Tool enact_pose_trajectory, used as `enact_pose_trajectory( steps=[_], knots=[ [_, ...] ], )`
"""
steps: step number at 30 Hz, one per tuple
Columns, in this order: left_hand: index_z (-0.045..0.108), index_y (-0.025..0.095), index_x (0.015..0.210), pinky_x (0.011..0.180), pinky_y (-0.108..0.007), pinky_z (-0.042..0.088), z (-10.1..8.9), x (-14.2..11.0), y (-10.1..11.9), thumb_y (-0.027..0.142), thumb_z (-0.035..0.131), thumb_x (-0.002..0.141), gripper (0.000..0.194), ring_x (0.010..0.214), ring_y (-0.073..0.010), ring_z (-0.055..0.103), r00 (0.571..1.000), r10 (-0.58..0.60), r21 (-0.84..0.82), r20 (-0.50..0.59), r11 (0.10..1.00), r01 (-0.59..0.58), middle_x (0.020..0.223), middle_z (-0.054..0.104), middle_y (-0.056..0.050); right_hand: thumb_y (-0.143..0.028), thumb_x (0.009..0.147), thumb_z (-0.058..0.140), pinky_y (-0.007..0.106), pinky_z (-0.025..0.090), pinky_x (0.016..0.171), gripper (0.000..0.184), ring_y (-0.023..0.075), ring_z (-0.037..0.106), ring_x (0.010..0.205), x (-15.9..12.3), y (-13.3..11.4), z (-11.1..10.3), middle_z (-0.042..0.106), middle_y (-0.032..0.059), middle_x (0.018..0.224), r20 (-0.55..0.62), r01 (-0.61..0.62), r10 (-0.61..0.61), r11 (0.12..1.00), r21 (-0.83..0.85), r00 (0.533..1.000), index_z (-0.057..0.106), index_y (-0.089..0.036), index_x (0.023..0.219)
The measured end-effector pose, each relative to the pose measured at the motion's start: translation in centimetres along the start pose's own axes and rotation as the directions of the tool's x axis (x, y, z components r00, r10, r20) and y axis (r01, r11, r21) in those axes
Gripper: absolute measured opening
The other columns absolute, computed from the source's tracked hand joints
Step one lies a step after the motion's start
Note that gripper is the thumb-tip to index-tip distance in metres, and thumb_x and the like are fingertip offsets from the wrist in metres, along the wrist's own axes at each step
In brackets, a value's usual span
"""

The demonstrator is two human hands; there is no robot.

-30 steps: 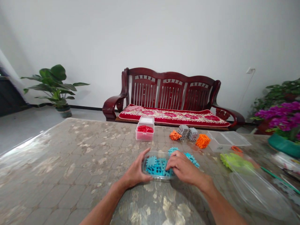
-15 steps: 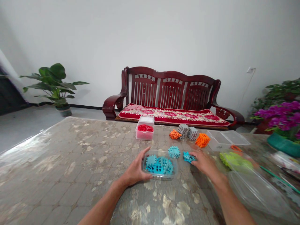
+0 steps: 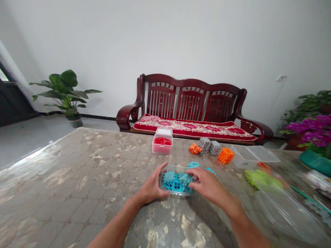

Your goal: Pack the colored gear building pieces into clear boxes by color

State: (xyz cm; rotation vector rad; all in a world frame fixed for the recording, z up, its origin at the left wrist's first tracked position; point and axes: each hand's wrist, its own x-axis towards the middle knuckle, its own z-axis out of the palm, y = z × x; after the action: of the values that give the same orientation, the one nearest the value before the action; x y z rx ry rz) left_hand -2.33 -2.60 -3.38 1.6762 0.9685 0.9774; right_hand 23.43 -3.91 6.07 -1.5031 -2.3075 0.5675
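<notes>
- Head view, hands: two in sight, both the person's own, with bare forearms reaching up from the bottom edge.
- The left hand is curled around the left side of the tub, thumb on top and fingers under the near side, gripping it.
- The right hand is arched over the tub's right end, palm down and fingers bent, with its fingertips among the pieces. I cannot tell whether it is gripping one.
- One transparent plastic tub sits between the hands, on the near part of the desk.
- Blue interlocking pieces fill the tub in a clump, too tangled to count; two more blue clusters lie just behind it, partly hidden by the right hand.
- One red-filled plastic box stands further back, with one white-lidded box directly behind it.
- Two orange clusters and two grey clusters sit in a row right of the boxes.
- One transparent tray and its lid lie at the right.
- One lime-green heap lies nearer, beside one large transparent lid.
- Past the desk: one dark-red wooden sofa with one floral cushion, one leafy potted plant and one magenta flowering plant.
</notes>
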Motion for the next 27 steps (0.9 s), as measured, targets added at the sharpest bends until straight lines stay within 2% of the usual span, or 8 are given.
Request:
enact_pose_trajectory(
  steps=[2,5,13,19,21,23,25,27],
  knots=[
    [0.028,0.019,0.154,0.114,-0.052,0.038,0.0,0.0,0.1,0.041,0.091,0.057,0.118,0.134,-0.0369,0.049,1.0,0.007,0.004,0.0,1.0,-0.007,0.147,0.047,-0.017,-0.015,0.076,0.058,0.034,0.048,0.09,0.045,0.0222,0.066,0.097,0.4,-1.5,0.8,0.073,0.0079,0.114,0.044,0.051,-0.05,0.998,-0.032,0.998,0.07,-0.021,0.119],
    [0.029,0.019,0.154,0.114,-0.051,0.039,0.1,0.1,0.1,0.042,0.09,0.057,0.117,0.134,-0.0374,0.048,1.0,0.016,0.01,-0.005,1.0,-0.016,0.149,0.045,-0.017,-0.013,0.077,0.057,0.035,0.045,0.097,0.046,0.0231,0.064,0.105,0.8,-2.2,1.5,0.072,0.0086,0.117,0.085,0.096,-0.09,0.993,-0.073,0.992,0.069,-0.02,0.121],
    [0.027,0.016,0.154,0.112,-0.052,0.04,0.2,0.1,-0.7,0.048,0.09,0.056,0.121,0.132,-0.0378,0.05,1.0,0.024,-0.001,-0.014,1.0,-0.025,0.146,0.047,-0.018,-0.01,0.086,0.051,0.035,0.042,0.1,0.036,0.0231,0.063,0.11,1.1,-1.9,2.8,0.074,0.0071,0.111,0.191,0.193,-0.173,0.977,-0.092,0.966,0.075,-0.022,0.109],
    [0.028,0.018,0.154,0.113,-0.051,0.04,0.2,0.2,-0.4,0.048,0.09,0.058,0.119,0.133,-0.0372,0.05,0.999,0.039,0.032,-0.01,0.999,-0.038,0.149,0.045,-0.018,-0.009,0.088,0.048,0.034,0.044,0.096,0.036,0.0216,0.066,0.104,1.3,-1.8,3.1,0.076,0.0052,0.104,0.191,0.231,-0.216,0.971,-0.057,0.957,0.078,-0.023,0.103],
    [0.027,0.018,0.154,0.114,-0.052,0.039,0.1,0.1,-0.3,0.048,0.09,0.058,0.119,0.134,-0.0371,0.049,1.0,0.027,0.028,-0.004,0.999,-0.027,0.149,0.046,-0.018,-0.012,0.088,0.049,0.033,0.046,0.095,0.035,0.0209,0.067,0.103,1.4,-0.5,2.2,0.077,0.0047,0.105,0.104,0.187,-0.185,0.982,-0.008,0.977,0.078,-0.023,0.104],
    [0.026,0.018,0.155,0.115,-0.052,0.037,0.0,0.1,-0.3,0.048,0.09,0.058,0.12,0.136,-0.0372,0.048,1.0,0.013,0.023,0.002,1.0,-0.013,0.148,0.047,-0.018,-0.016,0.088,0.05,0.034,0.047,0.094,0.033,0.0215,0.068,0.102,1.5,1.9,0.9,0.076,0.0061,0.107,-0.04,0.073,-0.073,0.997,0.01,0.997,0.077,-0.022,0.105],
    [0.026,0.019,0.155,0.116,-0.052,0.036,0.0,0.0,-0.2,0.048,0.09,0.058,0.12,0.136,-0.0372,0.048,1.0,0.006,0.028,0.004,1.0,-0.006,0.148,0.048,-0.017,-0.018,0.087,0.05,0.036,0.048,0.094,0.032,0.0235,0.067,0.104,1.5,5.2,-0.2,0.075,0.008,0.111,-0.14,-0.073,0.066,0.996,-0.043,0.988,0.075,-0.021,0.107],
    [0.026,0.02,0.155,0.116,-0.052,0.036,-0.1,0.0,-0.2,0.047,0.09,0.059,0.119,0.137,-0.0369,0.047,1.0,0.004,0.032,0.004,0.999,-0.004,0.148,0.048,-0.017,-0.019,0.081,0.057,0.038,0.047,0.095,0.035,0.0256,0.066,0.107,1.4,8.8,-0.9,0.075,0.0089,0.113,-0.178,-0.222,0.194,0.962,-0.157,0.965,0.074,-0.02,0.111]
  ],
)
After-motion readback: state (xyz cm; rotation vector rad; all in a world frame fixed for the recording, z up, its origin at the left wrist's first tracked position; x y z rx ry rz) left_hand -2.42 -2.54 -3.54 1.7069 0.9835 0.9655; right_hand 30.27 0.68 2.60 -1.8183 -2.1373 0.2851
